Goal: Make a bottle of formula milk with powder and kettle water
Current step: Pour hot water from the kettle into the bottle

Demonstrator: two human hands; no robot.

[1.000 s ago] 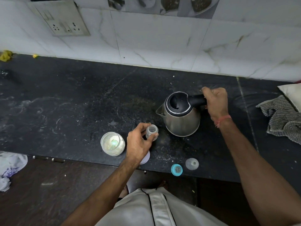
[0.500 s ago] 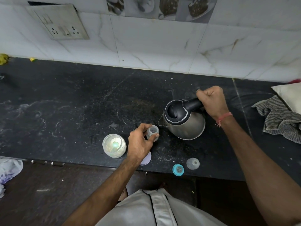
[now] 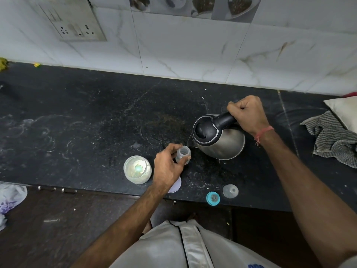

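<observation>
A small clear baby bottle [image 3: 183, 153] stands upright on the black counter [image 3: 81, 124], open at the top, with my left hand [image 3: 168, 167] gripping its side. My right hand [image 3: 247, 115] is closed around the black handle of a steel kettle [image 3: 218, 138]. The kettle is tilted to the left, its spout right above the bottle's mouth. No water stream is visible. An open jar of white powder [image 3: 137, 169] with a small scoop inside sits just left of my left hand.
A blue teat ring [image 3: 212, 198] and a clear bottle cap [image 3: 230, 191] lie near the counter's front edge. A white lid [image 3: 176, 185] peeks out under my left wrist. A striped cloth [image 3: 332, 138] lies at the right. A wall socket [image 3: 73, 22] sits above left.
My right hand has lifted the kettle and tipped it leftward, bringing the spout over the bottle. My left hand has stayed on the bottle.
</observation>
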